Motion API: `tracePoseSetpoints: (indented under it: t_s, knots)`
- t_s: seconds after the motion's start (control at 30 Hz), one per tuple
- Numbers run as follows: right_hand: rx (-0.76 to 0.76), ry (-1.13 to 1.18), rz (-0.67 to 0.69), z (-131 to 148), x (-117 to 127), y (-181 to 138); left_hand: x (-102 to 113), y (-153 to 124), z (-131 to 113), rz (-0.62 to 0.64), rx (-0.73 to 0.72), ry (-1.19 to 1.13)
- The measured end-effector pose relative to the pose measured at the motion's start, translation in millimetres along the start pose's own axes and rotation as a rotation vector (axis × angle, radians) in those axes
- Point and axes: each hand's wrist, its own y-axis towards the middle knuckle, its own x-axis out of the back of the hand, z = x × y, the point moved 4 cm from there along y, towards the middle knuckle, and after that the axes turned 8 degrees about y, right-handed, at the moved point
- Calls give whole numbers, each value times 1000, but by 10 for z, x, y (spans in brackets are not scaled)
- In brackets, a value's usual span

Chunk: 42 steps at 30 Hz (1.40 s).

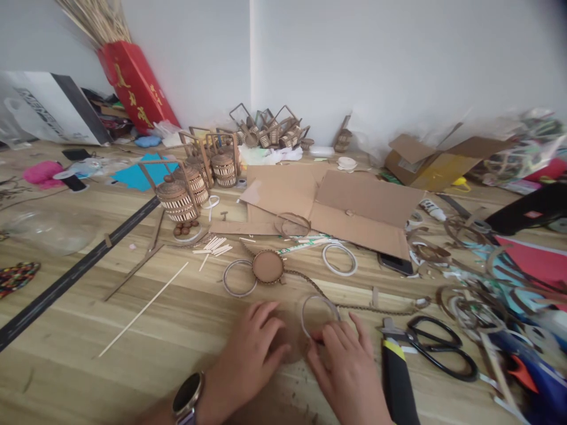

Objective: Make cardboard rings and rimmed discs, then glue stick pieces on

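Observation:
My left hand (250, 348), with a watch (188, 395) on its wrist, lies on the wooden floor with its fingers curved over a brown cardboard disc (290, 339). My right hand (348, 366) sits beside it, fingertips pinching the lower edge of a thin cardboard ring (319, 316) that stands against the disc. Both hands press on this piece near the bottom middle of the view. Just beyond them lie another round cardboard disc (268, 267) on a corrugated strip and two loose rings (239, 278) (339, 260).
Black scissors (443, 348) and a yellow-black utility knife (396, 378) lie right of my right hand. Flat cardboard sheets (354, 206), small woven cardboard baskets (179, 198), thin sticks (144, 310), a black strip (75, 271), a red box (135, 85) and paper scraps surround the spot.

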Motion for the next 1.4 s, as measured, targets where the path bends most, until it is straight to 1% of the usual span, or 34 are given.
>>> tracePoseSetpoints:
  t_s: [0.1,0.17,0.27,0.33,0.4,0.43,0.53,0.6,0.7,0.8,0.87,0.93,0.97,1.07,1.13,1.2,1.27,1.33,1.4]
  knots:
    - [-18,19,-8,4,-2,-7,73,9,15,-76,-15,65]
    - [-8,28,1,-12,13,-9,170,50,10,-91,-53,129]
    - [22,41,9,-23,45,-3,351,205,25,-95,-91,245]
    - [15,41,-9,-14,59,6,435,363,68,-100,-71,339]
    - [-9,39,-26,3,59,14,438,533,124,-56,-41,433]
    - [-17,40,-29,13,54,17,418,610,144,-36,-48,470]
    - [-26,44,-37,20,48,16,360,774,196,-31,-71,512]
    - [-24,50,-51,-1,64,14,377,824,246,-46,-67,531]
    - [-29,79,-77,-56,107,12,532,840,376,-87,-7,573]
    - [-39,105,-115,-107,142,9,733,831,513,-151,101,612]
    - [-50,136,-133,-131,141,-2,790,840,530,-189,143,613]
    - [-100,198,-132,-160,118,-22,732,878,453,-191,108,589]
    - [-142,237,-123,-177,100,-34,663,909,383,-175,59,569]
    - [-271,332,-99,-220,71,-58,376,1022,123,-101,-120,508]
    - [-330,366,-93,-246,89,-53,190,1089,-23,-47,-228,472]
    - [-368,404,-77,-288,128,-32,55,1139,-98,-5,-286,451]
    - [-417,459,-81,-369,185,-17,-18,1167,-104,18,-306,438]
    - [-516,522,-172,-496,268,-32,-41,1181,-65,22,-297,425]
    - [-638,577,-342,-632,364,-85,-34,1183,-20,12,-265,407]
